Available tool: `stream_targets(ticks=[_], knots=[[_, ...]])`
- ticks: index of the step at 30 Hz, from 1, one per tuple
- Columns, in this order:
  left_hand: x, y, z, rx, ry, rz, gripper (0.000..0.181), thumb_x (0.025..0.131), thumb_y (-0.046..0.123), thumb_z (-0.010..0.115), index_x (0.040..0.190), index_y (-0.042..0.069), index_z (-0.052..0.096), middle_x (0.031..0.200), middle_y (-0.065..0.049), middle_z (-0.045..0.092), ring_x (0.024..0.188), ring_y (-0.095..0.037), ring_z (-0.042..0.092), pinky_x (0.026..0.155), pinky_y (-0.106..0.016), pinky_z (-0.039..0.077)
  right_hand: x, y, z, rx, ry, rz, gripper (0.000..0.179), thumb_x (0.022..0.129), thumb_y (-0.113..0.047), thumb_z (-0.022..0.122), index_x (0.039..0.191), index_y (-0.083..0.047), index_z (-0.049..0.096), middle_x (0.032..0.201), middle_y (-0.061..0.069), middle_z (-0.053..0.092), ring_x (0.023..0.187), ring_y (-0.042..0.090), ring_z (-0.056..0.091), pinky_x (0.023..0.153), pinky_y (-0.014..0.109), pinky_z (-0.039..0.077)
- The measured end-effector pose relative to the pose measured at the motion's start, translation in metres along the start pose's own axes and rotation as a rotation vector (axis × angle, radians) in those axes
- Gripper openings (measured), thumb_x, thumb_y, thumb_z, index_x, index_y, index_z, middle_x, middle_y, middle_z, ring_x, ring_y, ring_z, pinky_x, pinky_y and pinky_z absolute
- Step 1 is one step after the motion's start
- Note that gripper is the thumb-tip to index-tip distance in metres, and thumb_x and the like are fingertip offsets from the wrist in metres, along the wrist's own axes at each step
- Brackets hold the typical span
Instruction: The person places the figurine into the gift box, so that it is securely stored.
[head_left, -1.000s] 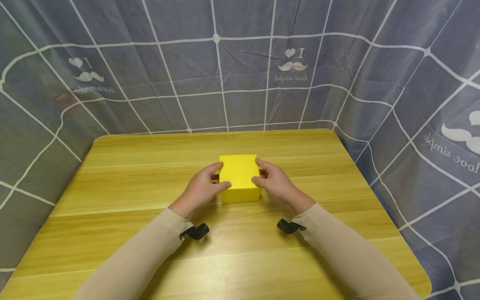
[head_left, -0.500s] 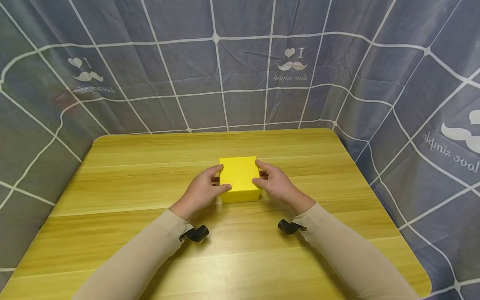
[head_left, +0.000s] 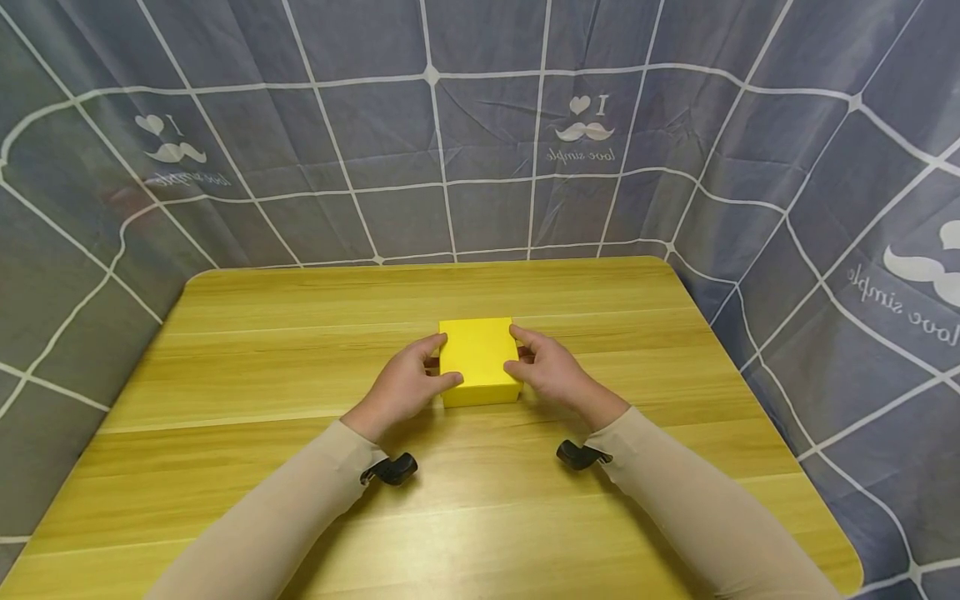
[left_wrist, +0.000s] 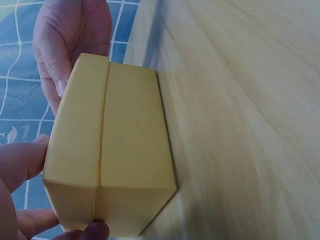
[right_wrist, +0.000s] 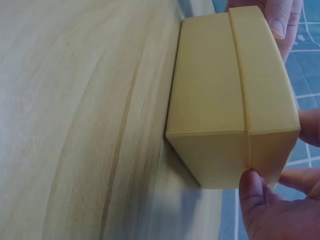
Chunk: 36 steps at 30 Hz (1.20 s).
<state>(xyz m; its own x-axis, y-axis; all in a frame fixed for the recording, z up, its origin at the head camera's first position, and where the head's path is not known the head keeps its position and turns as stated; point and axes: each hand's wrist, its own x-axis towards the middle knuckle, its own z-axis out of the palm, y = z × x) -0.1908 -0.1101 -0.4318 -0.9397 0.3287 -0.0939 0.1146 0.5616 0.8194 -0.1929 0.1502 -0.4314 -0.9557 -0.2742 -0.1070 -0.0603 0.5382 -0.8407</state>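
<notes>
A yellow box stands on the wooden table, its lid [head_left: 478,350] fitted over its base [right_wrist: 210,80]. In both wrist views a seam runs between the lid's rim and the base, and part of the base shows below it. My left hand [head_left: 401,379] holds the lid's left side, its thumb near the front corner and a finger at the far corner. My right hand [head_left: 557,375] grips the lid's right side in much the same way. The other fingertips reach down along the sides, partly hidden in the head view. What the box contains is hidden.
The wooden tabletop [head_left: 480,517] spreads around the box. Blue-grey curtains [head_left: 487,125] with white lines hang behind it and at both sides. A black wrist mount [head_left: 393,469] sticks out at the left cuff, another mount [head_left: 579,455] at the right.
The lid has come down over the base, with both hands holding it, so less of the front shows below it. The base stays in its place on the table.
</notes>
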Motion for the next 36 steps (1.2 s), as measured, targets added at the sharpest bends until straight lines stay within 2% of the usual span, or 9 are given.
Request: stream_targets(ticks=[4, 12, 19, 24, 28, 30, 36], knots=[[0.0, -0.003, 0.002, 0.017, -0.003, 0.002, 0.084, 0.097, 0.033, 0.078, 0.164, 0.006, 0.036, 0.17, -0.013, 0.037, 0.14, -0.033, 0.058, 0.112, -0.048, 0.05, 0.0, 0.0, 0.0, -0.018, -0.005, -0.007, 0.072, 0.103, -0.018, 0.067, 0.165, -0.005, 0.033, 0.161, 0.019, 0.047, 0.124, 0.031, 0.054, 0.107, 0.046, 0.05], [0.001, -0.009, 0.002, 0.037, -0.01, 0.022, 0.083, 0.098, 0.038, 0.077, 0.164, 0.008, 0.037, 0.17, -0.011, 0.037, 0.141, -0.033, 0.058, 0.112, -0.048, 0.051, 0.002, 0.001, -0.002, -0.081, -0.026, -0.009, 0.072, 0.104, -0.023, 0.068, 0.165, -0.008, 0.034, 0.166, 0.016, 0.043, 0.135, 0.033, 0.056, 0.115, 0.051, 0.047], [0.003, -0.01, -0.003, 0.136, -0.021, 0.024, 0.082, 0.096, 0.046, 0.076, 0.163, 0.014, 0.041, 0.169, -0.008, 0.041, 0.144, -0.033, 0.055, 0.118, -0.051, 0.045, 0.004, 0.005, -0.006, -0.159, -0.049, 0.004, 0.073, 0.103, -0.032, 0.069, 0.165, -0.015, 0.036, 0.165, 0.012, 0.046, 0.138, 0.032, 0.057, 0.113, 0.05, 0.049], [0.003, -0.008, -0.005, 0.187, -0.046, 0.009, 0.082, 0.096, 0.051, 0.074, 0.163, 0.017, 0.041, 0.173, -0.006, 0.032, 0.154, -0.035, 0.042, 0.124, -0.054, 0.036, 0.005, 0.006, -0.008, -0.181, -0.066, 0.025, 0.074, 0.102, -0.038, 0.07, 0.165, -0.02, 0.036, 0.166, 0.009, 0.043, 0.143, 0.035, 0.055, 0.112, 0.051, 0.049], [0.003, -0.008, -0.005, 0.246, -0.051, 0.018, 0.082, 0.096, 0.054, 0.073, 0.162, 0.015, 0.043, 0.176, -0.006, 0.022, 0.159, -0.038, 0.031, 0.125, -0.057, 0.033, 0.005, 0.005, -0.009, -0.201, -0.078, 0.029, 0.075, 0.101, -0.042, 0.07, 0.165, -0.022, 0.037, 0.165, 0.012, 0.045, 0.142, 0.035, 0.055, 0.105, 0.047, 0.052], [0.003, -0.008, -0.005, 0.262, -0.052, 0.027, 0.082, 0.097, 0.054, 0.072, 0.162, 0.014, 0.043, 0.177, -0.006, 0.02, 0.159, -0.039, 0.03, 0.124, -0.058, 0.033, 0.006, 0.006, -0.01, -0.206, -0.077, 0.03, 0.075, 0.101, -0.043, 0.07, 0.165, -0.022, 0.038, 0.163, 0.014, 0.048, 0.14, 0.035, 0.057, 0.101, 0.045, 0.053], [0.003, -0.008, -0.006, 0.27, -0.059, 0.033, 0.081, 0.097, 0.053, 0.072, 0.162, 0.016, 0.042, 0.176, -0.003, 0.023, 0.159, -0.037, 0.031, 0.124, -0.057, 0.034, 0.006, 0.006, -0.011, -0.196, -0.069, 0.034, 0.075, 0.099, -0.043, 0.072, 0.164, -0.023, 0.04, 0.158, 0.015, 0.053, 0.133, 0.031, 0.061, 0.103, 0.047, 0.054]])
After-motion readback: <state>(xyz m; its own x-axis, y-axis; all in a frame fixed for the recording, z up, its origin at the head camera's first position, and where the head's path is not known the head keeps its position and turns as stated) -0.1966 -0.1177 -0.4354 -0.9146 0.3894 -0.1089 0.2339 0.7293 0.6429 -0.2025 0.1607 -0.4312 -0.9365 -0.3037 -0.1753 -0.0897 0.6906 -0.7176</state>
